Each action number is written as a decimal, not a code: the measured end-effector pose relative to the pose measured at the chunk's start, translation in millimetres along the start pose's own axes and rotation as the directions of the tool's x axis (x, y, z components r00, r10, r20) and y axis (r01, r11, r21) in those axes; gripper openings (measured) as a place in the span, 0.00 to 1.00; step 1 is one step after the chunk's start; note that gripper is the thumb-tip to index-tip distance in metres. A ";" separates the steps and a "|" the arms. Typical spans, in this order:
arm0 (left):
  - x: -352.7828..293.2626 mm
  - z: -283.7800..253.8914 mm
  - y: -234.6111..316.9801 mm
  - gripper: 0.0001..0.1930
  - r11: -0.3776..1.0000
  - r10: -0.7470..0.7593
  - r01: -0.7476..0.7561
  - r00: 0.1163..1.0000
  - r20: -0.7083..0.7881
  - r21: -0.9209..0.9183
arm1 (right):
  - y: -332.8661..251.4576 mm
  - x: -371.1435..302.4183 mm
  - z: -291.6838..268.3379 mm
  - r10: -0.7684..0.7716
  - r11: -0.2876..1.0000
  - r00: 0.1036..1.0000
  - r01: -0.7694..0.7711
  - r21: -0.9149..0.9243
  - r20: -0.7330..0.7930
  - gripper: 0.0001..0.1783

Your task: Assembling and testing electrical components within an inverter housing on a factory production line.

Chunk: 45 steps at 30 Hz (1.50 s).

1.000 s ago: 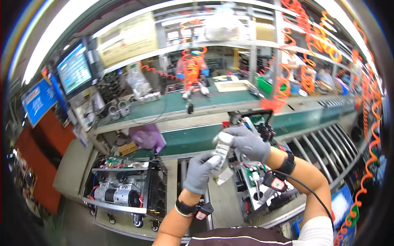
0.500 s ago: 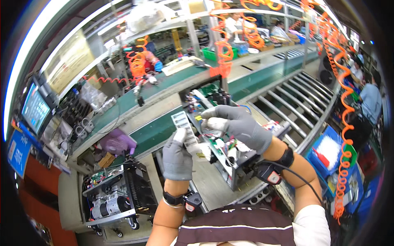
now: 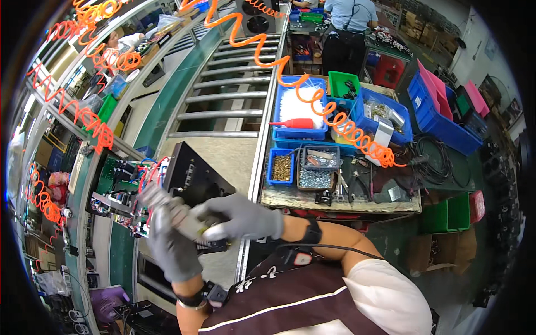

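My left hand, in a grey glove with whitish fingertips, is closed on a pale sheet of labels, blurred by motion. The gloved right hand meets the sheet's lower end, its thumb and fingers pinched together by a small yellowish spot. What they pinch is too blurred to make out. Just beyond both hands stands a black metal housing. To its left lie circuit boards with red and white wires.
A roller conveyor runs away ahead. On the right, a bench carries blue bins, a small bin of brass-coloured screws and pliers. An orange coiled air hose hangs across. Another person stands at the back.
My view has swung right, bringing the bench and its bins nearer the middle. The right hand has come from above the open unit down to the sheet's lower end. The left keeps the sheet.
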State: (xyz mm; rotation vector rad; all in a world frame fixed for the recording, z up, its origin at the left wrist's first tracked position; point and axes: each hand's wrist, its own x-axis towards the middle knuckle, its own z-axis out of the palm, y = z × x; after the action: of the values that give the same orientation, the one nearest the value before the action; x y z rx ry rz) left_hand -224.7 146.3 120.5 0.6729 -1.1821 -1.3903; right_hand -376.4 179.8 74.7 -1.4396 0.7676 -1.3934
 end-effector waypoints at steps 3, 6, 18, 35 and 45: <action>12.3 30.6 -61.0 0.11 0.977 -0.213 0.214 0.974 0.073 0.003 | 14.4 -45.0 -51.4 0.203 0.978 0.974 -0.206 -0.024 -0.098 0.24; 2.8 59.4 -117.8 0.11 0.875 -0.469 0.468 0.883 0.023 -0.122 | 30.1 -84.6 -83.4 0.342 0.940 0.908 -0.325 0.108 -0.242 0.16; -31.9 91.5 -199.1 0.12 0.760 -0.650 0.648 0.759 -0.036 -0.038 | 60.3 -130.9 -142.1 0.595 0.799 0.707 -0.572 0.185 -0.381 0.08; -25.7 79.2 -244.6 0.16 0.489 -0.847 0.871 0.486 0.216 -0.044 | 117.2 -173.9 -229.0 0.574 0.784 0.595 -0.597 0.169 -0.563 0.15; -54.1 -7.3 -244.4 0.15 0.379 -0.921 0.905 0.389 0.018 -0.194 | 119.6 -144.6 -286.6 0.538 0.743 0.557 -0.668 0.044 -0.632 0.14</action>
State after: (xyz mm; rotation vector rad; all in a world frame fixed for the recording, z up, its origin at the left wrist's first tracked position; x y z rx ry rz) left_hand -299.6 161.9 -117.9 1.3847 -0.5114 -2.3325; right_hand -656.3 212.2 -120.2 -0.6752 1.7011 -1.2169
